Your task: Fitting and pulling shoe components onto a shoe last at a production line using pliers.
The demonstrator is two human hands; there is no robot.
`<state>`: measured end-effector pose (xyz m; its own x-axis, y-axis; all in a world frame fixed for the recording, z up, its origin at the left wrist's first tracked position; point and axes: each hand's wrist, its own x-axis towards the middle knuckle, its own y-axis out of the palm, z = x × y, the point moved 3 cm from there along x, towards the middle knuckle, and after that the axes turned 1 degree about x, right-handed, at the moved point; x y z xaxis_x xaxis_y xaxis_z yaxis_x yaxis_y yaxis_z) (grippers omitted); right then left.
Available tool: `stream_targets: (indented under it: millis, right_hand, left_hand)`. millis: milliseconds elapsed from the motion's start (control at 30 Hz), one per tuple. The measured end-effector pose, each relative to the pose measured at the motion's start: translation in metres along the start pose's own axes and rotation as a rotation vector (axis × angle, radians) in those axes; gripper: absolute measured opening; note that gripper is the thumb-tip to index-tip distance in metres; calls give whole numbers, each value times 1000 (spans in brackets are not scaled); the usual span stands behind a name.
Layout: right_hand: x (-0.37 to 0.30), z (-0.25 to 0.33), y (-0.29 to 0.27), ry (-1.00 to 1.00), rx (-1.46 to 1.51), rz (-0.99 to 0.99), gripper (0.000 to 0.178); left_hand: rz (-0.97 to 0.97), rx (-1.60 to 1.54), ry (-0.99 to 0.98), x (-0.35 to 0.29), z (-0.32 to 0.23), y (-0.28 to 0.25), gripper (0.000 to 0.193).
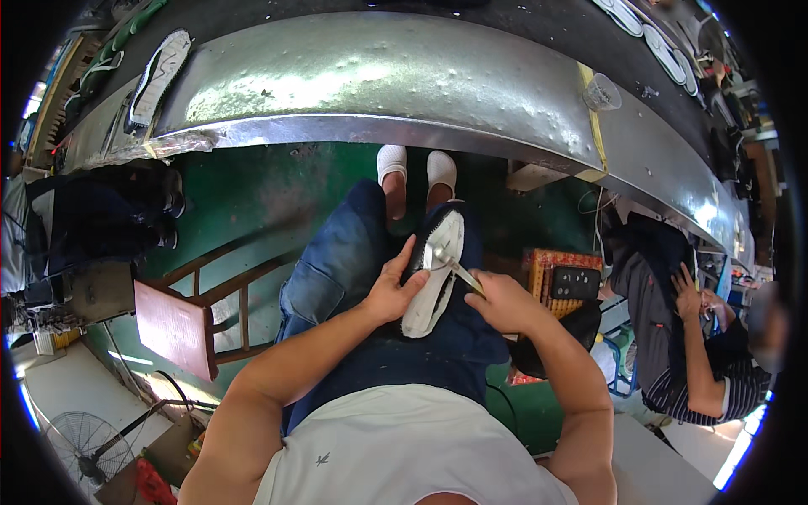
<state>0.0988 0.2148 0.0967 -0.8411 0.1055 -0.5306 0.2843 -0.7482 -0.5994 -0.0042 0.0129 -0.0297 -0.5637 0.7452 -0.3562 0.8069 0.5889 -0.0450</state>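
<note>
Across my lap lies a shoe (428,307), pale on the side facing up and with a dark edge along its far part. My left hand (391,288) grips it by the left side, fingers along the edge and thumb pressing over the rim. In my right hand (503,301) is a small hammer (457,269), its handle closed in the fingers. The metal head rests on or just over the middle of the shoe; I cannot tell if they touch.
A dented metal-covered bench (379,80) spans the far side, bearing a white shoe sole (160,77) and a clear plastic cup (602,93). A wooden stool (175,326) lies tipped at the left. At the right another person (699,337) sits close by.
</note>
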Motion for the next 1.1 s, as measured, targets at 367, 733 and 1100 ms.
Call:
stream_targets:
  millis: [367, 733, 1100]
  right_hand:
    - [-3, -57, 88, 187, 1264, 362, 29]
    - [28, -21, 18, 40, 322, -34, 52]
    - [1, -14, 44, -163, 286, -215, 44]
  left_hand:
    - [80, 741, 126, -9, -65, -2, 64]
    - [97, 771, 215, -3, -60, -2, 51]
    - [32, 589, 46, -14, -57, 2, 84]
